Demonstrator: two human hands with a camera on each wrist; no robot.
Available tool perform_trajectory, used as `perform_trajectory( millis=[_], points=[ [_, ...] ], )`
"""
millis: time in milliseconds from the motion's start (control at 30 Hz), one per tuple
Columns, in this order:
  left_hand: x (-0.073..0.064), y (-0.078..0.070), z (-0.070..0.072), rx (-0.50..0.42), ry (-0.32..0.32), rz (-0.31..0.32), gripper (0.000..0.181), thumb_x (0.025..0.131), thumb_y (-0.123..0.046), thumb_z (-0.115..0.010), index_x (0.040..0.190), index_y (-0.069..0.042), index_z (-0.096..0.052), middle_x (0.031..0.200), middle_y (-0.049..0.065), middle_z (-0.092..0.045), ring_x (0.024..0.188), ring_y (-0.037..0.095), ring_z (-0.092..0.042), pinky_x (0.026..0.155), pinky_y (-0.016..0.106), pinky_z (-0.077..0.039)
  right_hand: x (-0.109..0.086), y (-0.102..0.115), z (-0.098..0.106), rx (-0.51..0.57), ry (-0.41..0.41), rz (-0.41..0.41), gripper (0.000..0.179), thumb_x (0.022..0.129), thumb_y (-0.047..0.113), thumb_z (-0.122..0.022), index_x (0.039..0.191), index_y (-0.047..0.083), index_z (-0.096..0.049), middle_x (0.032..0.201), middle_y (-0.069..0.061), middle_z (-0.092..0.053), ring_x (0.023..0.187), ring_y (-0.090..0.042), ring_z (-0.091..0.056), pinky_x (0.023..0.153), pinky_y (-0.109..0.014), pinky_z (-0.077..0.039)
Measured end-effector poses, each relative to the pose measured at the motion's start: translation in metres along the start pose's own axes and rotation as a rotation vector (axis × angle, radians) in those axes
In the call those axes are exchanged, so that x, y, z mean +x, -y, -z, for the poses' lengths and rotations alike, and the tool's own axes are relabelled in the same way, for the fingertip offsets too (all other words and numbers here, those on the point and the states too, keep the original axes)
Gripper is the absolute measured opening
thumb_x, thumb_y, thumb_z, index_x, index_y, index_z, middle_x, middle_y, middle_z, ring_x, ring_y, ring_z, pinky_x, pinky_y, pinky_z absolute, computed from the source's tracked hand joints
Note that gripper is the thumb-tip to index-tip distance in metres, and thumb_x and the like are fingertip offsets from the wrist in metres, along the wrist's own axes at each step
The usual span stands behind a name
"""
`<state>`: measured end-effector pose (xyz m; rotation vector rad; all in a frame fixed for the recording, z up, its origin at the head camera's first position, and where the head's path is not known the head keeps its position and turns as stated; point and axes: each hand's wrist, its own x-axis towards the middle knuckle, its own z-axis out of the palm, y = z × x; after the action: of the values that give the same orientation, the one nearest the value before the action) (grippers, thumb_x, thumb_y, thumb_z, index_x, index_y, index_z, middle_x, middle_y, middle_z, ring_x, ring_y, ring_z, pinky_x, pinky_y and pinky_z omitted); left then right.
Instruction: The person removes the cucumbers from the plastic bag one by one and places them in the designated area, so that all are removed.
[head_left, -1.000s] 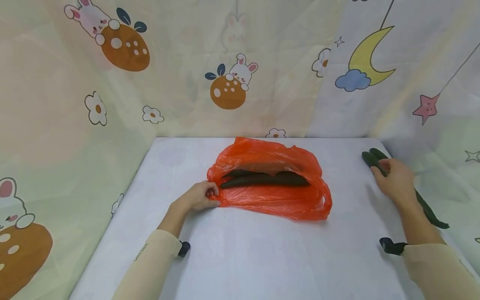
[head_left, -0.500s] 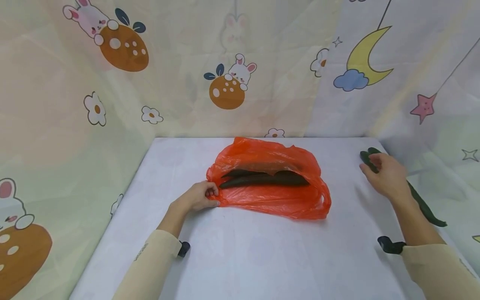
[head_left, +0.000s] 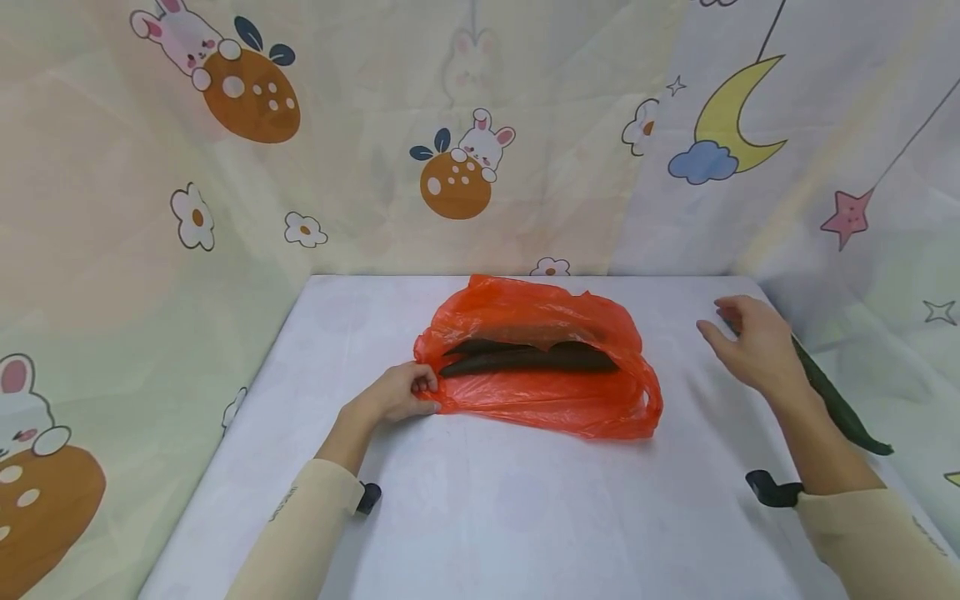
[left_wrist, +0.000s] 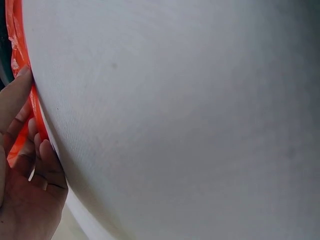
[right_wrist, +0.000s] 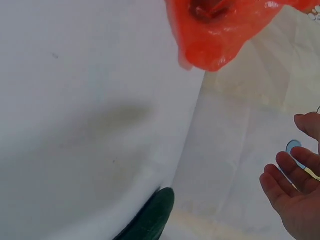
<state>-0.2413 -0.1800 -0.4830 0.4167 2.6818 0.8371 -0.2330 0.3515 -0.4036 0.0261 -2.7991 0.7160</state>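
Observation:
My left hand (head_left: 393, 392) pinches the left edge of a red plastic bag (head_left: 525, 408), which lies with its mouth towards me at the back of the table. Inside the bag, long dark green cucumbers (head_left: 532, 358) lie side by side, partly covered by the plastic. The left wrist view has the thumb and fingers at the bag's edge (left_wrist: 37, 110). At the table's right side my right hand (head_left: 757, 346) holds nothing, its fingers loosely bent and apart. Behind it lies a cucumber (head_left: 832, 396), largely hidden by the hand and forearm; a cucumber end (right_wrist: 157, 210) shows in the right wrist view.
The white table (head_left: 540, 517) meets a patterned cloth backdrop (head_left: 360, 150) at its back edge and sides. A dark wrist strap piece (head_left: 772, 490) sticks out at the right cuff, and another dark piece (head_left: 369, 498) at the left cuff.
My right hand has moved left and slightly away from me, off to the near side of the cucumbers, now covering their far ends. The left hand and the bag stay in place.

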Motion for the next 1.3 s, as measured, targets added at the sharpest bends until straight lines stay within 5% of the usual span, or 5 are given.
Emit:
perform_trajectory(
  millis=[1300],
  points=[
    [-0.001, 0.0, 0.002, -0.011, 0.003, 0.01, 0.028, 0.085, -0.027, -0.085, 0.1, -0.02, -0.063, 0.096, 0.002, -0.057, 0.092, 0.02, -0.053, 0.081, 0.034, -0.048, -0.014, 0.093, -0.026, 0.074, 0.017, 0.276, 0.053, 0.092, 0.018, -0.075, 0.138, 0.001, -0.054, 0.134, -0.022, -0.058, 0.116, -0.041, -0.06, 0.089, -0.06, -0.055]
  ],
)
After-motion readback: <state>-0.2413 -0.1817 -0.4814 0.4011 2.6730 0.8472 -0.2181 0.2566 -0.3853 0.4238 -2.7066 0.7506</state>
